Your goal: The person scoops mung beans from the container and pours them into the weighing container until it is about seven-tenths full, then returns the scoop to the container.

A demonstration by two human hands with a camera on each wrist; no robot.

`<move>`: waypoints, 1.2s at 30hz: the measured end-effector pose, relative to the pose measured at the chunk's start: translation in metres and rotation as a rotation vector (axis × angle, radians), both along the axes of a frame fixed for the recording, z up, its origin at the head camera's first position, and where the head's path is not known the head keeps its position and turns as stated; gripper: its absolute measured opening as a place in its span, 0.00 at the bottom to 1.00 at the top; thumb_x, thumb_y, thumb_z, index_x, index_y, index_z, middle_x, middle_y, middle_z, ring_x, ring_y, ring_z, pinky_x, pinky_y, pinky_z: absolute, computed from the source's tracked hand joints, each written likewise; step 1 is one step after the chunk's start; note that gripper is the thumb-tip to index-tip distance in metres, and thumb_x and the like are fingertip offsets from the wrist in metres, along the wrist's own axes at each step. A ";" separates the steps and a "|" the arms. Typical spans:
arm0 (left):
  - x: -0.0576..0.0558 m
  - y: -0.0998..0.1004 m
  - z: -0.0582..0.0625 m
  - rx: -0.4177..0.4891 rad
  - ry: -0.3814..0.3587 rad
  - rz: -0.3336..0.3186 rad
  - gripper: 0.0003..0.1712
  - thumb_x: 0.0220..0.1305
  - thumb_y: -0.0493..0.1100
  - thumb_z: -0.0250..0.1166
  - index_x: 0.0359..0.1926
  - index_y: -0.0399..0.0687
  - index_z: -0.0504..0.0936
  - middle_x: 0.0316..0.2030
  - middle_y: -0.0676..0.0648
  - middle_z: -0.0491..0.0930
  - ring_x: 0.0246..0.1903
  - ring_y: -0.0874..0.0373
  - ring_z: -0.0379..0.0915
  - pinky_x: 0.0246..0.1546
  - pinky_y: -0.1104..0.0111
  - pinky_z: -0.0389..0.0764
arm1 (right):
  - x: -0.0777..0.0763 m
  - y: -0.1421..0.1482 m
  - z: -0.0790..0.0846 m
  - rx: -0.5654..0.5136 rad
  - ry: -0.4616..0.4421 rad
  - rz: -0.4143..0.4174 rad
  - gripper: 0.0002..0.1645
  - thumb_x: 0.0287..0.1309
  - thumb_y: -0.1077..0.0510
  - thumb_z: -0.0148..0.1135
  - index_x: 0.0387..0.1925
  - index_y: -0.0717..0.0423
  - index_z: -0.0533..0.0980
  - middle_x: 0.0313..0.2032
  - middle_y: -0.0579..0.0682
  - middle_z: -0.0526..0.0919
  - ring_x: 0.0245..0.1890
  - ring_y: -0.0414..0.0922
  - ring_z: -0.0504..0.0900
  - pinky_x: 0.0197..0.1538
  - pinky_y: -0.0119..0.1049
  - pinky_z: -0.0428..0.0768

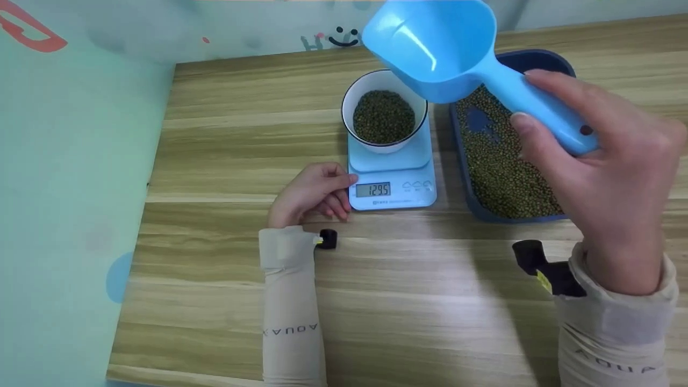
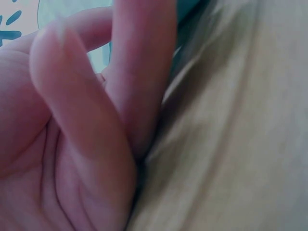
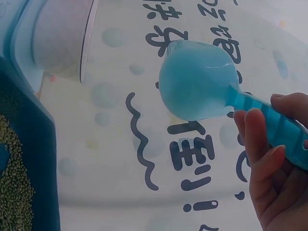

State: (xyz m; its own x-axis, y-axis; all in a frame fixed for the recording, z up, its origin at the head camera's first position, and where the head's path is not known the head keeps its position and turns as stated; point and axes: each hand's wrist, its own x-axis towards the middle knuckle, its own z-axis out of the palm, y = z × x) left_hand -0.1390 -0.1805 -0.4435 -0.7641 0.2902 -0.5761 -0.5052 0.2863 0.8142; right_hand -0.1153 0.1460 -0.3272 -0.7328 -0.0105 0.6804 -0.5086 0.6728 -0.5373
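My right hand (image 1: 618, 145) grips the handle of a light blue plastic scoop (image 1: 435, 48), raised high over the table. The scoop's bowl is empty in the head view. Under its left side stands a white bowl (image 1: 416, 126) with a dark rim, part filled with small greenish-brown beans (image 1: 384, 116). That bowl rests on a light blue kitchen scale (image 1: 395, 201), whose display reads 129.5. My left hand (image 1: 317, 191) lies on the table, its thumb at the scale's left edge beside the display. In the left wrist view its fingers (image 2: 91, 125) bend loosely near the wood.
A dark blue tray (image 1: 465, 177) of the same beans stands right of the scale, partly hidden behind my right hand. A patterned wall (image 1: 258, 27) borders the wooden table (image 1: 226, 247) at the back, and a pale green wall (image 1: 80, 134) at the left.
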 end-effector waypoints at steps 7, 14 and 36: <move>0.000 0.000 0.001 -0.003 -0.007 -0.001 0.21 0.58 0.54 0.60 0.35 0.37 0.72 0.23 0.37 0.78 0.18 0.50 0.78 0.12 0.70 0.74 | -0.001 0.002 -0.002 0.009 0.011 -0.019 0.21 0.42 0.54 0.69 0.44 0.39 0.79 0.29 0.44 0.82 0.21 0.47 0.71 0.28 0.21 0.61; 0.000 0.000 0.001 -0.009 -0.003 0.003 0.22 0.57 0.54 0.60 0.35 0.37 0.72 0.23 0.37 0.78 0.17 0.51 0.77 0.12 0.71 0.73 | -0.002 0.004 -0.002 0.006 0.010 -0.002 0.20 0.42 0.55 0.69 0.42 0.40 0.80 0.27 0.45 0.81 0.19 0.45 0.68 0.27 0.22 0.60; 0.003 0.003 0.017 -0.007 -0.033 -0.005 0.18 0.60 0.50 0.58 0.35 0.37 0.71 0.22 0.38 0.78 0.17 0.52 0.77 0.12 0.71 0.73 | -0.001 0.009 -0.003 0.070 -0.005 -0.007 0.21 0.43 0.53 0.68 0.44 0.39 0.79 0.25 0.47 0.80 0.18 0.44 0.65 0.25 0.23 0.57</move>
State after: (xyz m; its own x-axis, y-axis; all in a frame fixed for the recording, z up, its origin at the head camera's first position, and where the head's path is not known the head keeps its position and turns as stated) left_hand -0.1358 -0.1772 -0.4270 -0.7432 0.2895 -0.6031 -0.5304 0.2944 0.7950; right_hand -0.1166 0.1555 -0.3304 -0.7364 -0.0530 0.6745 -0.5011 0.7125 -0.4911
